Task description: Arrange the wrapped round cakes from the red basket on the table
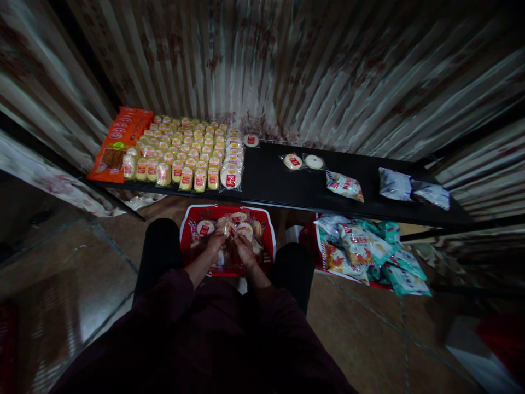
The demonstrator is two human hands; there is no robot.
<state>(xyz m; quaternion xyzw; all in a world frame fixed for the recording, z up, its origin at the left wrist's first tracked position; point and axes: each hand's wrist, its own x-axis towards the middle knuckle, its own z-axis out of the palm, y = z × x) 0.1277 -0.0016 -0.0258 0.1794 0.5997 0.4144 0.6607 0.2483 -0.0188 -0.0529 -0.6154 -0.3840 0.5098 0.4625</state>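
A red plastic basket [187,225] sits on the floor between my knees, full of round wrapped cakes [204,227] with red labels. Both my hands are down inside it. My left hand [214,243] has its fingers curled among the packets. My right hand [245,246] is closed over packets beside it. Which packet each hand grips is hidden by the fingers and the dim light.
A low black shelf [287,186] runs across ahead. Rows of yellow wrapped cakes [184,158] and orange packs [123,137] fill its left. Loose packets [344,186] lie to the right. Another red basket [307,235] holds snack bags [369,249]. Curtains hang behind.
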